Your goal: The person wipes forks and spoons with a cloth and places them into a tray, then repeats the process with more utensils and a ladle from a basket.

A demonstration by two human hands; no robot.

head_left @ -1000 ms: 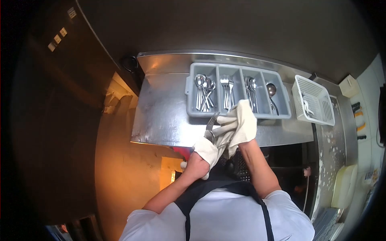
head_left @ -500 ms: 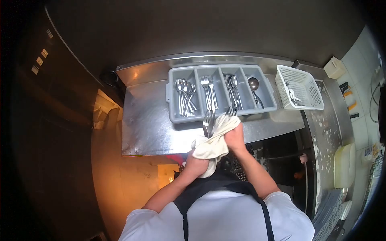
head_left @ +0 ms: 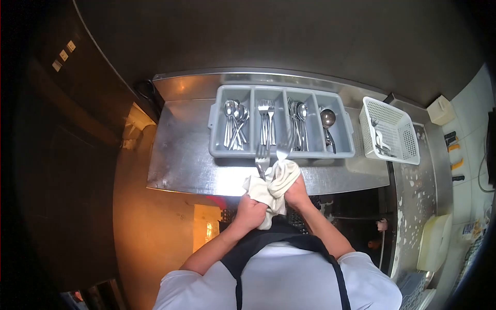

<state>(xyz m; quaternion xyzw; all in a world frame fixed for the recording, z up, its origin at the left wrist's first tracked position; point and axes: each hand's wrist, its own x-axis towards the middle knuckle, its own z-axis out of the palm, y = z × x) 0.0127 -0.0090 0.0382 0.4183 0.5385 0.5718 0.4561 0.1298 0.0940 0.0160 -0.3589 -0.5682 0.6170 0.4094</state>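
Fingers (head_left: 258,207) closed around cream cloth (head_left: 262,191).

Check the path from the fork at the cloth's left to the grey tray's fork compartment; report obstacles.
The near wall of the tray is the only visible barrier between the fork and that compartment; whether the fork clears it is unclear.

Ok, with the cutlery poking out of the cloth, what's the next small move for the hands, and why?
Probably draw the right hand and its fold of the cloth up over the blurred utensil. Its head sticks out bare, beside the fork, while the left hand grips the cloth lower down and could steady the bundle.
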